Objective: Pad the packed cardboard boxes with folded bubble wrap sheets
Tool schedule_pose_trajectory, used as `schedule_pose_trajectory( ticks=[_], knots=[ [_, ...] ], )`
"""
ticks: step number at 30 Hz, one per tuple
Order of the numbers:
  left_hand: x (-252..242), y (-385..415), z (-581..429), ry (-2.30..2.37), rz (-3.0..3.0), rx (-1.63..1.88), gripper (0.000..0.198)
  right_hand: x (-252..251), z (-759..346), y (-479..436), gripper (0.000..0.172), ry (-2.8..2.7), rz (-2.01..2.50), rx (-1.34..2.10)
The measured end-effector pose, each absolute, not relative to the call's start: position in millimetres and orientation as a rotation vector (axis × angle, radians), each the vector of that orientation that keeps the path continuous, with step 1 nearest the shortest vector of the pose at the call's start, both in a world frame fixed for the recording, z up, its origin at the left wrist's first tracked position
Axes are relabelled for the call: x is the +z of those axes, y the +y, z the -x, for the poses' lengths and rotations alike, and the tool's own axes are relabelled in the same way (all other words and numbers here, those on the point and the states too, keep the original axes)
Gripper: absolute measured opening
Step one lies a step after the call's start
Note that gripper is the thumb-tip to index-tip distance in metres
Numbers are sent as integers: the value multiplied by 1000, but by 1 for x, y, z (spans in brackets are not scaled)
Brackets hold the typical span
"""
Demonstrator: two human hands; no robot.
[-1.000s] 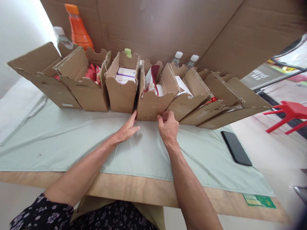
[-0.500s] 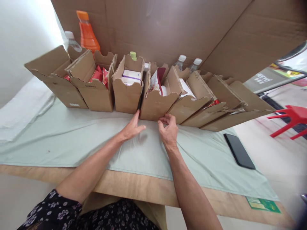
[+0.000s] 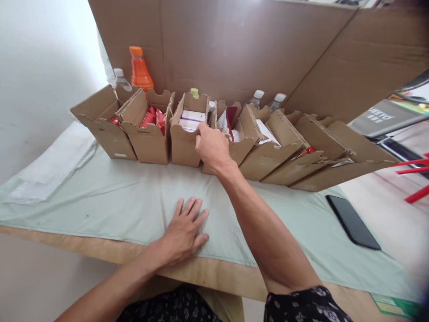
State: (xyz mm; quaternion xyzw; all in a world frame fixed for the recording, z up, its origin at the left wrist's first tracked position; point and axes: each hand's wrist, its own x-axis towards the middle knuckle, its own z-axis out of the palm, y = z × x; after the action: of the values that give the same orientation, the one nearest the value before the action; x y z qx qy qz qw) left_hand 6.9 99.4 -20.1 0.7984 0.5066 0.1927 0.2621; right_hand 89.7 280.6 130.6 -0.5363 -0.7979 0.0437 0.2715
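Observation:
My left hand [image 3: 186, 235] lies flat on the pale green cloth [image 3: 134, 205], fingers spread, near the table's front edge. Reaching forward, my right hand [image 3: 214, 145] is at the front right corner of a cardboard box [image 3: 184, 150] holding white and purple cartons [image 3: 192, 117]. Its index finger is over the box's rim and its thumb is against the front wall; the other fingers are curled and partly hidden. The hand also covers part of the neighbouring cardboard box [image 3: 243, 150], which has a dark red and white packet [image 3: 229, 118] in it.
More open cardboard boxes stand in the row, one with red packets [image 3: 152, 117]. Behind them are an orange bottle [image 3: 140, 74], clear bottles [image 3: 257, 98] and a large cardboard panel [image 3: 228, 49]. A black phone [image 3: 351, 221] lies right; folded white material [image 3: 55, 163] lies left.
My left hand has drawn back from the boxes and now rests flat on the cloth. My right hand has risen from a box's base to the rim of the carton box. The view has shifted.

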Motion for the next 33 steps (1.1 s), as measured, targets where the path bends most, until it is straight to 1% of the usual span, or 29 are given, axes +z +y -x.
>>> schedule_pose_trajectory(
  ticks=[1,2,5,7,9,11,13,14,15,16,18,19,20,21,24,27,29,30,33],
  knots=[
    [-21,90,-1,1370,-2128,585,51,130,-90,277,27,-2168,1464,95],
    [-23,81,5,1387,-2055,699,47,128,-93,269,22,-2187,1470,72],
    [-32,61,26,1555,-1697,1142,39,120,-120,224,20,-2228,1415,26],
    [-35,52,40,1667,-1484,1329,37,117,-147,185,22,-2217,1319,32],
    [-34,47,50,1705,-1367,1394,41,117,-178,146,22,-2194,1179,81],
    [-28,46,57,1705,-1298,1433,51,118,-210,114,20,-2194,1080,166],
    [-19,47,59,1667,-1272,1500,60,116,-244,90,18,-2147,1138,205],
    [-14,47,59,1634,-1275,1535,64,113,-261,81,16,-2053,1240,175],
    [-10,47,57,1595,-1283,1557,69,109,-277,74,17,-1912,1356,142],
    [-7,47,55,1559,-1290,1557,74,103,-293,69,23,-1750,1450,126],
    [-3,44,50,1509,-1293,1501,81,89,-318,60,46,-1535,1522,210],
    [-3,42,48,1493,-1291,1456,80,81,-326,56,56,-1541,1505,297],
    [-4,39,45,1478,-1289,1408,77,73,-332,52,63,-1618,1465,385],
    [-5,37,42,1466,-1286,1368,73,65,-333,49,66,-1735,1422,455],
    [-9,32,34,1443,-1246,1322,67,46,-319,43,65,-2017,1380,536],
    [-9,39,30,1390,-1216,1367,71,38,-293,54,46,-2041,1450,536],
    [-6,53,28,1328,-1247,1383,71,37,-282,71,37,-1980,1478,497],
    [-3,62,28,1299,-1273,1378,70,36,-280,82,37,-1943,1477,479],
    [5,93,23,1252,-1348,1325,71,30,-283,115,43,-1808,1476,434]
  ],
)
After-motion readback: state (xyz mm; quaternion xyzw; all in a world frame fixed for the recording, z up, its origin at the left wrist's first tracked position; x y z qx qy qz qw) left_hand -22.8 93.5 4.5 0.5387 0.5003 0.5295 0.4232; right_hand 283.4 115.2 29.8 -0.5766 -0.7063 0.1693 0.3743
